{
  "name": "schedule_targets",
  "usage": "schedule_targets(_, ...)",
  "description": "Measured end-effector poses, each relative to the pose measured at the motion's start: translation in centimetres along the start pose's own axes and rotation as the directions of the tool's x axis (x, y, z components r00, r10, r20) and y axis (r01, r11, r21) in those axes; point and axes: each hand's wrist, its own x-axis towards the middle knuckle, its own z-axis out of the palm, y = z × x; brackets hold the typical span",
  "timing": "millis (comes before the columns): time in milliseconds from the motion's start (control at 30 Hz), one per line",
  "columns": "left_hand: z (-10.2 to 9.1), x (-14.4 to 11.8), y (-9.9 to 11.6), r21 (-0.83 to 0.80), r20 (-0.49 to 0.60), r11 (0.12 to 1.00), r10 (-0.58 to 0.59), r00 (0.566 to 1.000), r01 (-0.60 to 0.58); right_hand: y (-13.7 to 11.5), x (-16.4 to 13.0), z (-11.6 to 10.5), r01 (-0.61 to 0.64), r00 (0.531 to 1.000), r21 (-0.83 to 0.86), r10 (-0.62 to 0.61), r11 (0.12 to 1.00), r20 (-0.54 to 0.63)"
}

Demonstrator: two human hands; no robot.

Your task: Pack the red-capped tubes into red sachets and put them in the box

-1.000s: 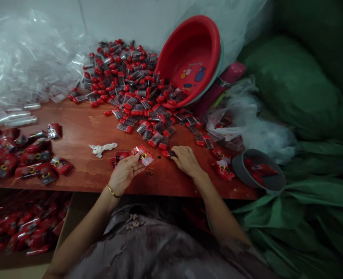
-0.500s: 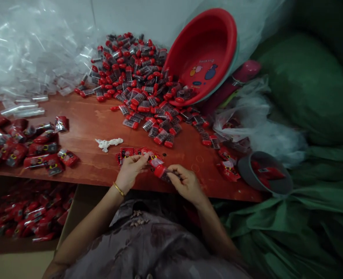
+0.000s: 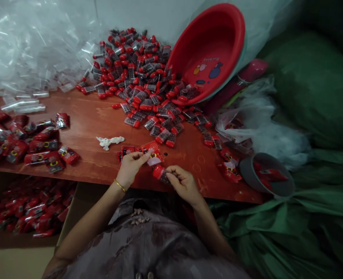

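Red printed packet (image 3: 156,154), left fingers (image 3: 144,157) pinching it, right fingers (image 3: 171,177) pinching red-capped container (image 3: 158,172), basin (image 3: 199,40) lettering (image 3: 211,59) unclear

Counter against a pale wall
Counter (image 3: 82,130): one, reddish-brown, wood-grained, glossy.
Wall (image 3: 148,13): one, pale grey-green, behind the far edge; thin vertical line toward the left.
Green cloth (image 3: 278,221): heaped, beyond the right edge.
Light: dim, cool; deep shadow past the far right corner.

Packet (image 3: 155,154): red, ring print, pale lower patch. Container (image 3: 159,172): red end, dark see-through body. Worktop (image 3: 85,126): reddish-brown, lighter streaks. Basin (image 3: 210,40): red, yellow/pink/blue print. Tub (image 3: 249,175): grey. Bracelet (image 3: 120,186): gold. Fabric (image 3: 313,209): green. Scrap (image 3: 109,142): white.
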Motion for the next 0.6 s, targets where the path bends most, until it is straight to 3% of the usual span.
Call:
schedule_targets(133,0.1,0.0,0.7,-0.068,0.009,0.994,-0.089,0.996,0.089,-0.2,-0.2,0.0,-0.013,1.000,0.019,0.013,1.000,0.012)
schedule_targets(300,0.3,-0.3,1.0,-0.055,0.046,0.992,-0.111,0.993,0.113,-0.8,-0.2,0.1,-0.028,0.999,0.047,0.026,0.999,0.030)
schedule_targets(467,0.1,-0.2,0.3,0.034,0.054,0.998,-0.045,0.998,0.043,-0.7,0.1,0.5,-0.110,0.993,0.158,0.101,0.981,0.061)
schedule_targets(600,-0.1,-0.3,0.1,0.096,0.087,0.995,0.024,0.996,-0.032,-0.5,0.2,1.0,-0.269,0.963,0.300,0.249,0.915,0.104)
